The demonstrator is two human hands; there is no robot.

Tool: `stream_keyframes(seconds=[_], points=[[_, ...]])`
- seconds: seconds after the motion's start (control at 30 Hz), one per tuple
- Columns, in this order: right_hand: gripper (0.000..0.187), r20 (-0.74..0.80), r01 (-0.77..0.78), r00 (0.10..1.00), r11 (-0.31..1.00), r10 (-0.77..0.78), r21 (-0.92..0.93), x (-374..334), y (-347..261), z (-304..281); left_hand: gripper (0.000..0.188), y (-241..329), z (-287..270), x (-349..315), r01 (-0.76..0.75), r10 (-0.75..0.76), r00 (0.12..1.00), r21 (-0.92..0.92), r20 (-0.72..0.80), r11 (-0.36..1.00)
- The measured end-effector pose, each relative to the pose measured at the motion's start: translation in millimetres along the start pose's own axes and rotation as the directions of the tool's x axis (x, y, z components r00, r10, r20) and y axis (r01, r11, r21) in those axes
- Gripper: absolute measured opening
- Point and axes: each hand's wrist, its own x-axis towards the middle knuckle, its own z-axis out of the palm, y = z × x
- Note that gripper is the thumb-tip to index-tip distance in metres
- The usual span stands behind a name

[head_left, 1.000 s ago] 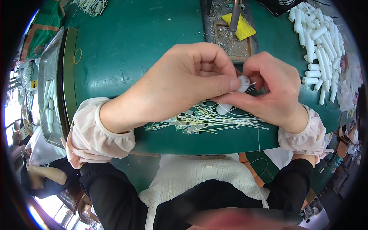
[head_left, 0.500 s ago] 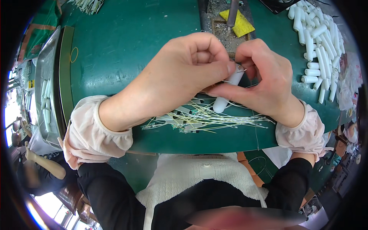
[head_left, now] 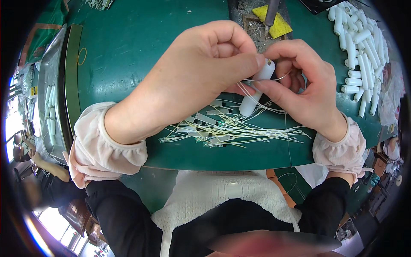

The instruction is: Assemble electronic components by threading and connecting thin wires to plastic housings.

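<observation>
A white cylinder (head_left: 250,103), shaped like a battery cell, stands slanted between my hands with a small metal end at its top. My left hand (head_left: 209,64) is closed around its upper part, the thumb near the metal end. My right hand (head_left: 306,83) pinches a thin white wire (head_left: 282,78) across the cylinder, with the thumb tip close against its side. More thin white wires (head_left: 244,89) loop down from between the fingers. Below lies a pile of yellow and white wires (head_left: 239,132) with small flat grey-and-green pieces on them. My fingers partly hide the grip.
Beyond my hands, a soldering iron (head_left: 271,15) points down beside a yellow sponge (head_left: 280,26) on a dirty tray. Many white cylinders (head_left: 364,55) are heaped at right. A metal tray (head_left: 47,141) and a rubber band (head_left: 82,56) are at left on the green table (head_left: 124,43).
Both hands have moved up slightly, away from the wire pile. The cylinder's metal end shows more clearly. My right thumb has moved up along the cylinder, and more wires show between the hands.
</observation>
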Motion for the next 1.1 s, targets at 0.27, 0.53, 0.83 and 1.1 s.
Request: stream_keyframes(seconds=[0.27,0.53,0.83,1.1], points=[[0.04,-0.001,-0.076,0.997,0.997,0.076,-0.019,5,-6,2,0.008,2,0,3,0.001,0.0,0.999,0.015,-0.054,1.0],[0.014,0.245,-0.477,0.874,0.836,0.419,0.272,11,-8,-31,0.01,0,-7,9,0.083,-0.093,0.994,-0.167,-0.054,0.983],[0.01,0.018,-0.354,0.932,0.901,0.361,0.249,12,-6,-26,0.012,-1,-8,13,0.007,-0.016,0.999,-0.255,-0.033,0.967],[0.011,-0.021,-0.307,0.945,0.909,0.326,0.283,14,-3,-20,0.012,2,-7,13,-0.03,0.02,0.999,-0.251,-0.042,0.968]])
